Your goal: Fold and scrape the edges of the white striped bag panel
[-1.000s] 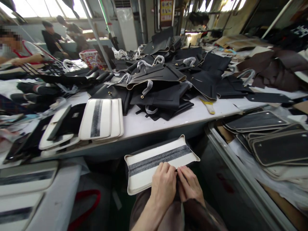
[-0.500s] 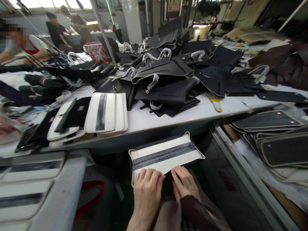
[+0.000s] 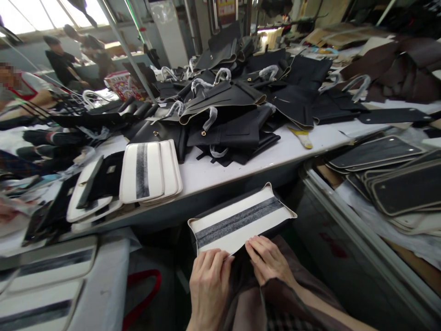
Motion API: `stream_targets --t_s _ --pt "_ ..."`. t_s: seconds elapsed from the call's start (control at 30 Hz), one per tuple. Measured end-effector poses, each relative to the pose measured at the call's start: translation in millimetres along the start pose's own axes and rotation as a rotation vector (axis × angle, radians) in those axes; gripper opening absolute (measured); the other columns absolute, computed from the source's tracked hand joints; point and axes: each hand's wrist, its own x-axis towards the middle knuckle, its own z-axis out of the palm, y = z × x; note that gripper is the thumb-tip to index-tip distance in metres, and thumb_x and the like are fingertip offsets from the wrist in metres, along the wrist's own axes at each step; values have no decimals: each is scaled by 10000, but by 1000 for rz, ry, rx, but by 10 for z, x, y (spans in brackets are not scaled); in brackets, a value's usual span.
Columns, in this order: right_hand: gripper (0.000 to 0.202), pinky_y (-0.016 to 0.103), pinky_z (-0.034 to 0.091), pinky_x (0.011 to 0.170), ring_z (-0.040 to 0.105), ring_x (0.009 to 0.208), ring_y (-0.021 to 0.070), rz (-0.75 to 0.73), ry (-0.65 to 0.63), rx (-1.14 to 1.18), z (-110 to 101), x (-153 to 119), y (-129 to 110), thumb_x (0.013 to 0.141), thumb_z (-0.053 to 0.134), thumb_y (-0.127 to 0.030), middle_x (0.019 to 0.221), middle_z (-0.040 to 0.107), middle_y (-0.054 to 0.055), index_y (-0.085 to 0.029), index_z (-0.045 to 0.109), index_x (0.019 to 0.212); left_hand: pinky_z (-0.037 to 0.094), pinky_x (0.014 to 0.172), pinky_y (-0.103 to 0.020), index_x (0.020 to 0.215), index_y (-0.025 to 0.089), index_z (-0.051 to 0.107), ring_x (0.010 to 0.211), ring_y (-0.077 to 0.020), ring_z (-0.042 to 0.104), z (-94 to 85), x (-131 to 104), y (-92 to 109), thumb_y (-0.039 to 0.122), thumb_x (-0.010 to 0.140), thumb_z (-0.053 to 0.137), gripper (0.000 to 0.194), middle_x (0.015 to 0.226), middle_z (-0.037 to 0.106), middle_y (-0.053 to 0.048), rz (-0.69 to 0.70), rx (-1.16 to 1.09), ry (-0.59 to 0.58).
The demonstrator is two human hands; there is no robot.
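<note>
A black bag body [image 3: 241, 220] rests at my lap, its cream base with a dark grey middle strip facing up and its corners standing out as small points. My left hand [image 3: 211, 280] is closed on the near edge at the left, fingers over the cream side and thumb pressed against them. Farther right along the same edge, my right hand [image 3: 267, 259] pinches the rim with bent fingers. The underside of the bag and part of my thumbs are hidden.
Cream panels [image 3: 142, 172] with grey strips are stacked on the white table [image 3: 241, 174] ahead. Black bags [image 3: 227, 124] with wrapped handles pile up behind. A yellow-handled brush [image 3: 301, 137] lies by them. Dark panels [image 3: 409, 184] sit at right, more cream panels [image 3: 51, 264] at left.
The camera view has shifted a little. My two hands keep their hold on the bag's near edge, and the bag sits slightly more tilted, its right end higher.
</note>
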Motion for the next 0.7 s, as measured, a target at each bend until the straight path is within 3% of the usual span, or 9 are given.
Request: stream_targets --t_s 0.17,0.47,0.57,0.7 --pt "490 383 457 1114 529 1262 207 -20 20 21 30 50 -74 909 465 -39 1218 669 78 -133 494 1390 460 790 -306 876 207 636 889 -185 574 35 -21 -14 248 931 569 95 1007 581 -57 -67 -19 92" --pt "350 378 448 1074 537 1198 221 -92 77 51 124 175 -225 932 487 -64 1162 672 99 -57 595 1265 448 866 -325 871 182 599 979 -204 557 161 -67 -61 237 923 576 79 1028 537 -79 21 -31 255" --pt "345 376 440 1067 531 1196 221 -112 53 59 120 205 -260 947 457 -70 1172 665 104 -48 596 1262 428 892 -355 904 169 606 992 -220 556 179 -84 -99 246 913 591 78 1043 542 -94 68 26 308" --pt "346 393 407 1077 526 1181 209 -125 57 61 118 237 -295 968 413 -78 1157 670 98 -60 598 1260 412 953 -436 861 176 602 1045 -267 548 132 -132 -186 285 875 643 118 1063 561 -112 22 81 334"
